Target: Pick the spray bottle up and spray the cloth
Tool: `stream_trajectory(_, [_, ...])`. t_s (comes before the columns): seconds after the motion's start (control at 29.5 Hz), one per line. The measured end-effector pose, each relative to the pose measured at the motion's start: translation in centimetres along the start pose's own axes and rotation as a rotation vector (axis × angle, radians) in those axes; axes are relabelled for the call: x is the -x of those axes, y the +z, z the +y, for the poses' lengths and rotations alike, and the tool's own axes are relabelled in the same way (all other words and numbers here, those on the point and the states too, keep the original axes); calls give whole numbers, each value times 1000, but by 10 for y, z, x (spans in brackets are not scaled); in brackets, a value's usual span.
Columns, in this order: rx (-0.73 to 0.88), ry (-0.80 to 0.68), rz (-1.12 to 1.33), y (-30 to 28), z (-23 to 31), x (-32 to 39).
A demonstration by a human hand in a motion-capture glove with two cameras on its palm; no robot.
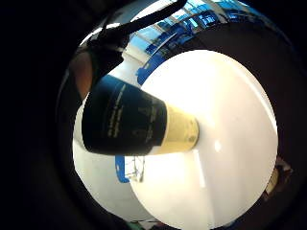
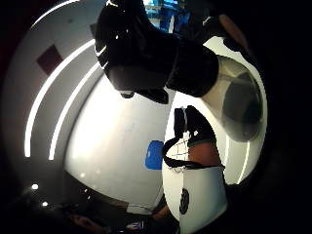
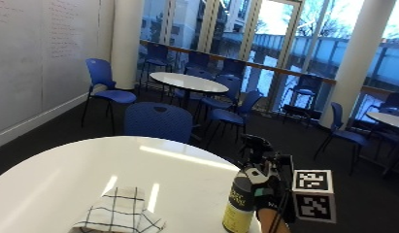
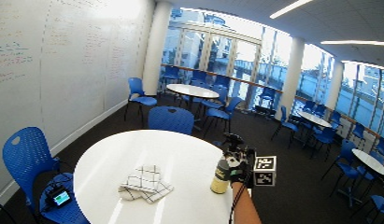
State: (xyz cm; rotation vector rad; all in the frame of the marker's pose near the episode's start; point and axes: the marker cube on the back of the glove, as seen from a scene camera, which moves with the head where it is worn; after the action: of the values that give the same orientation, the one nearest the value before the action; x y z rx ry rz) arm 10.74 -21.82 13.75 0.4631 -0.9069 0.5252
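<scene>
Spray bottle (image 3: 241, 204): upright near table (image 3: 70, 165) edge, rigid, probably light, top-heavy; right hand (image 3: 263, 187) wrapped round neck below trigger. Cloth (image 3: 118, 211): soft, folded, well apart toward table middle.

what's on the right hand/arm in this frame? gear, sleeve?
The right hand wears a black glove with black straps and a bit of white plastic on its back. The forearm below it is bare, with no sleeve showing. The other hand is not visible.
</scene>
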Motion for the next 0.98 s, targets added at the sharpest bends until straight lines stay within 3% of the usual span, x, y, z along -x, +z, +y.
stream_trajectory(0.78, [-36,133,-168,-5,-21,-19])
stream_trajectory(0.98, [-119,52,-176,-22,-59,22])
